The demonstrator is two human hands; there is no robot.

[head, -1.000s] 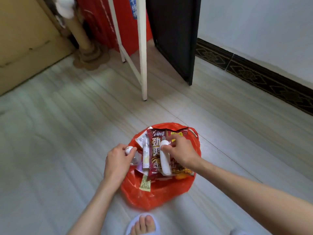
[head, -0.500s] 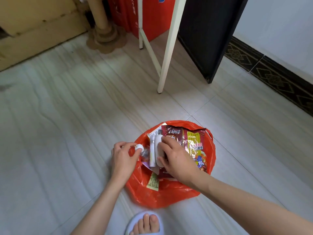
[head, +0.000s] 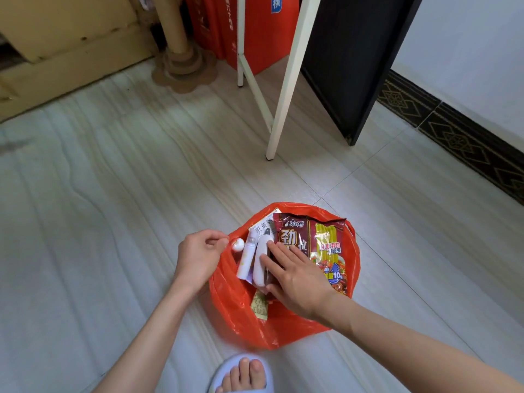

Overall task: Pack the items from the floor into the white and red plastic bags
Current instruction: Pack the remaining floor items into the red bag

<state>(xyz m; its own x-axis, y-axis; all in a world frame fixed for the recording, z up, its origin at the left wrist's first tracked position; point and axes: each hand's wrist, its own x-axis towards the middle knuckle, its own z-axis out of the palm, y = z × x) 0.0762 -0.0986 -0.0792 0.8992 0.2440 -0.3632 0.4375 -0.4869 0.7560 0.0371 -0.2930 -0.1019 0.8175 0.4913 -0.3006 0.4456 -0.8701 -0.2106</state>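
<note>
Left hand pinches the red bag rim on the floor, right hand lies flat, fingers relaxed, on the white bottle inside.

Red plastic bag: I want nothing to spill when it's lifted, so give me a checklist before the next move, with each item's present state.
1. Red plastic bag mouth open: ok.
2. Left hand pinches the bag's left rim: ok.
3. Right hand rests flat on the white tube: ok.
4. Noodle packet within the bag's rim: ok.
5. Slim spray bottle and small round white item inside the bag: ok.
6. Any items left on the floor: cannot tell beyond this view.
7. White bag at hand: cannot tell, not in view.
</note>
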